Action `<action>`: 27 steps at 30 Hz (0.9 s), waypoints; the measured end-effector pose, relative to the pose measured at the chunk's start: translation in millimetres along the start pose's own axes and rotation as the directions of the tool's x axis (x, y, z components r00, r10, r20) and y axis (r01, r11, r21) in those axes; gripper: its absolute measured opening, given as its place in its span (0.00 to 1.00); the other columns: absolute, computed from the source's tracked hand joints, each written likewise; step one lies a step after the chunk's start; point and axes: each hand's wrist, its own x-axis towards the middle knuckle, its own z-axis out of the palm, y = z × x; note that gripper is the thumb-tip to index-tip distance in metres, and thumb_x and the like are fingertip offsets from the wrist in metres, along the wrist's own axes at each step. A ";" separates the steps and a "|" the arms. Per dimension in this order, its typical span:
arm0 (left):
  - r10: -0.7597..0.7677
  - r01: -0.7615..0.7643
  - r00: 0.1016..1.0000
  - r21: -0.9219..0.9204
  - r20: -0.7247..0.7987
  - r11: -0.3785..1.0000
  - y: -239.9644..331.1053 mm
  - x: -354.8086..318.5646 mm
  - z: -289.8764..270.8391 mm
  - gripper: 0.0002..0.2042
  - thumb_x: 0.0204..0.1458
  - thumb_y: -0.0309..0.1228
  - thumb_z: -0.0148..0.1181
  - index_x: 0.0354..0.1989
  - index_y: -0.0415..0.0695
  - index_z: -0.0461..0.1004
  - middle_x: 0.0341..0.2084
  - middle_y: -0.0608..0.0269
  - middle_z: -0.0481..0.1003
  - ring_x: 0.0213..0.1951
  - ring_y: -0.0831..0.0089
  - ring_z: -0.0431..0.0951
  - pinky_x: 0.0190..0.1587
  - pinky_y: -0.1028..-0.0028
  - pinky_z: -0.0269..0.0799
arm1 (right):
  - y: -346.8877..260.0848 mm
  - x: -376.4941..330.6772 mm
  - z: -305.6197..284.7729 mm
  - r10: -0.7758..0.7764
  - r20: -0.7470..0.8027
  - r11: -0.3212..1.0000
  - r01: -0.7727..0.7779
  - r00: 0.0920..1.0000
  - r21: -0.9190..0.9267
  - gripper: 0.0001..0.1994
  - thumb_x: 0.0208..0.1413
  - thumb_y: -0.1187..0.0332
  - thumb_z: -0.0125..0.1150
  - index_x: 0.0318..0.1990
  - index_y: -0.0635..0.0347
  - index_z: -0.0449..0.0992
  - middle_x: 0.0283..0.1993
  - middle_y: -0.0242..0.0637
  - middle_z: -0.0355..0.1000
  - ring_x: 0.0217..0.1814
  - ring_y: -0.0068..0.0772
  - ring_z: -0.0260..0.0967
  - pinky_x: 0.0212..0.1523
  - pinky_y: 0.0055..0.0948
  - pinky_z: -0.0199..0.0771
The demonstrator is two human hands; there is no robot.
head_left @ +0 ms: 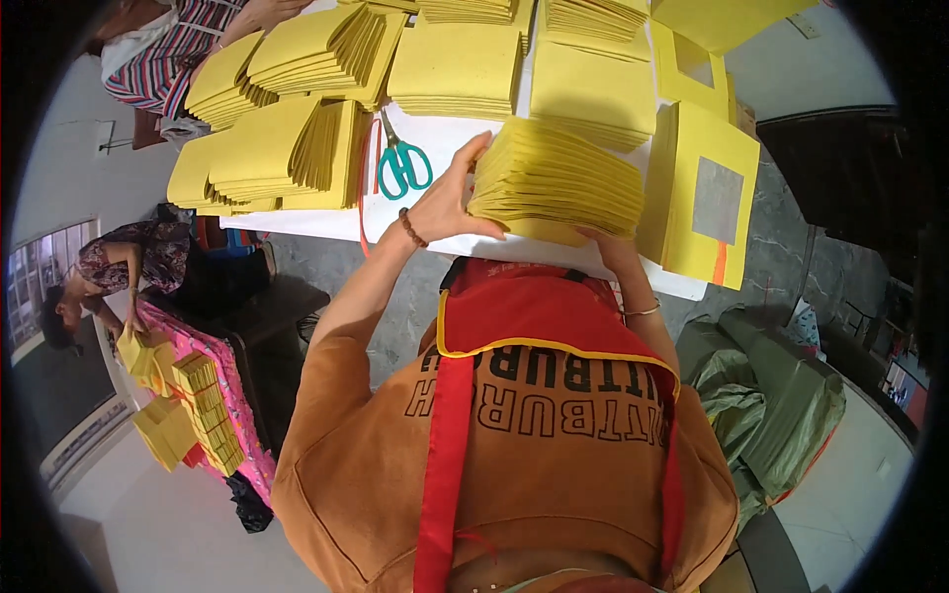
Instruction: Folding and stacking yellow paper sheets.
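Stack of folded yellow sheets (559, 183), between the two grips, at the near edge of the white desk (321, 226). Left grip (447, 206): clamped on the stack's left end. Right grip (617, 255): touching the near right corner, fingers partly hidden, closure cannot be told. Left of the left grip: green-handled scissors (399, 151). Beyond both grips: further yellow stacks (453, 69).

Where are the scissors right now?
In the head view, left of centre: the teal-handled scissors lie on the white tabletop, between a fanned yellow stack and the left hand.
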 end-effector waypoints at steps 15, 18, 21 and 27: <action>0.286 -0.147 0.898 0.385 -0.335 0.911 1.3 -27.2 30.0 0.39 0.35 0.32 0.71 0.56 0.39 0.55 0.50 0.47 0.60 0.50 0.58 0.64 0.52 0.66 0.63 | 19.2 -3.3 -9.3 -0.392 0.002 0.822 0.351 0.920 -0.449 0.24 0.46 0.67 0.64 0.49 0.64 0.62 0.46 0.40 0.64 0.48 0.35 0.62 0.51 0.29 0.62; 0.261 -0.117 0.858 0.325 -0.442 0.938 -1.0 -33.4 49.7 0.35 0.35 0.25 0.71 0.53 0.40 0.57 0.45 0.53 0.64 0.42 0.66 0.70 0.45 0.70 0.68 | 23.6 -5.3 -9.2 -0.414 -0.002 0.821 0.372 0.910 -0.432 0.25 0.45 0.68 0.64 0.49 0.64 0.62 0.46 0.40 0.63 0.49 0.35 0.62 0.51 0.29 0.61; 0.223 -0.068 0.824 0.300 -0.520 0.951 -1.1 -35.1 59.3 0.29 0.36 0.25 0.69 0.49 0.40 0.60 0.42 0.53 0.65 0.37 0.65 0.71 0.41 0.71 0.70 | 30.4 -5.4 -12.1 -0.391 -0.018 0.844 0.351 0.920 -0.405 0.27 0.44 0.68 0.65 0.51 0.63 0.60 0.47 0.40 0.63 0.50 0.35 0.61 0.51 0.29 0.61; 0.217 -0.043 0.767 0.289 -0.603 0.956 -1.8 -38.6 68.4 0.24 0.38 0.25 0.68 0.43 0.41 0.62 0.36 0.55 0.68 0.35 0.65 0.71 0.37 0.71 0.70 | 36.7 -1.6 -16.8 -0.332 -0.008 0.863 0.300 0.943 -0.407 0.27 0.45 0.67 0.64 0.52 0.63 0.59 0.49 0.42 0.62 0.51 0.37 0.61 0.52 0.30 0.60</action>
